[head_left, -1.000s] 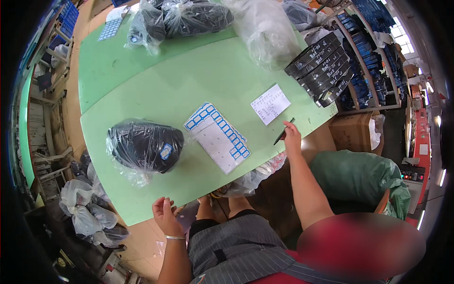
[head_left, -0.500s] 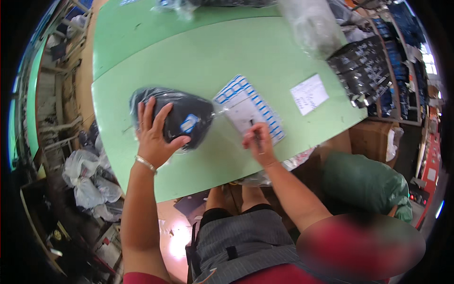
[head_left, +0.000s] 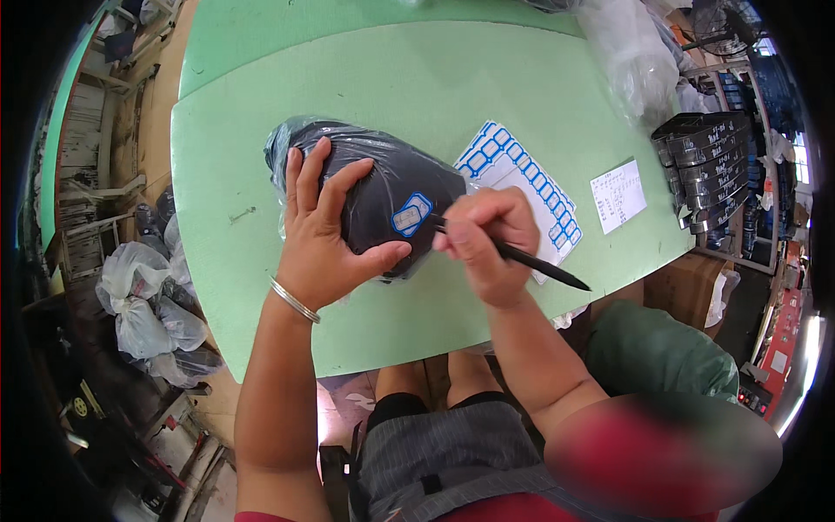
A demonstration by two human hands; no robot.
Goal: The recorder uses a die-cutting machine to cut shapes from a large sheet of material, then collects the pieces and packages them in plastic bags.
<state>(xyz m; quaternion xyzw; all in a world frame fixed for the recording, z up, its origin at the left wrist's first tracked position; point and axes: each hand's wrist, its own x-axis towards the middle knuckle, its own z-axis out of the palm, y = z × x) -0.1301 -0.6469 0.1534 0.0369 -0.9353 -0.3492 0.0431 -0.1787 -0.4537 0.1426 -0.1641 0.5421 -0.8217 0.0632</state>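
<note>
A dark bundle in a clear plastic bag (head_left: 391, 170) lies on the green table. My left hand (head_left: 326, 226) rests on it with fingers spread, thumb below a blue-edged label (head_left: 411, 215) stuck on the bag. In my right hand (head_left: 491, 235) is a black pen (head_left: 544, 265), its tip end at the label's right edge and its other end pointing down to the right. Sheets of blue-bordered labels (head_left: 522, 174) lie behind the right hand, partly covered by it.
A handwritten note (head_left: 618, 195) lies right on the green table (head_left: 252, 304). Clear plastic (head_left: 631, 61) sits at the far right, near stacked black packages (head_left: 709, 165). A dark green sack (head_left: 661, 348) stands below the table's right edge. White plastic bags (head_left: 143, 304) lie on the floor left.
My right hand has moved left with the pen, from the label sheets to the bagged bundle's label. My left hand stays on the bundle. The view has shifted a little.
</note>
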